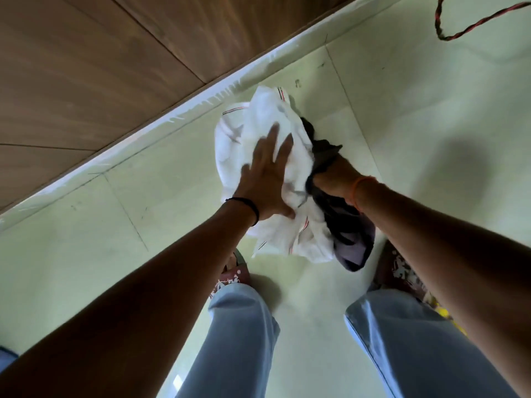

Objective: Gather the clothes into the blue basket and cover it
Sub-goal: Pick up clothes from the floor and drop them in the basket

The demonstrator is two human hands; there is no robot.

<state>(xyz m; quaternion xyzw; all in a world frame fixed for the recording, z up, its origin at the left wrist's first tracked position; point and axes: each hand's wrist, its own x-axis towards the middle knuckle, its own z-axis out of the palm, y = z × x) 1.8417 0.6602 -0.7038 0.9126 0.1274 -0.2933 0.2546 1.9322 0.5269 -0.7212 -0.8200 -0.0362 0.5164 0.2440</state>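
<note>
Head view: the person stands on a pale tiled floor [402, 110] and looks down past both forearms at a bundle of clothes held out in front of the legs, above the floor rather than lying on it. The left hand [265, 179] is spread flat, fingers apart, pressed against the white garment [258, 124] with thin red and dark stripes at its hems. The right hand [333, 179] is closed around a bunch of dark cloth [344, 225], whose grey-purple end hangs down below the wrist. The white garment and the dark cloth touch and are gathered together between the two hands. A wooden panel [86, 67] runs along the floor's far left edge, and a twisted red-and-black cord [459, 27] lies near the floor's far right corner.

As for progress, at least two pieces seem to be collected and in hand. The blue basket and any cover for it are not in view, so nothing shows clothes put inside yet. Carrying the bundle to the basket, dropping it in and covering it all appear to remain.
</note>
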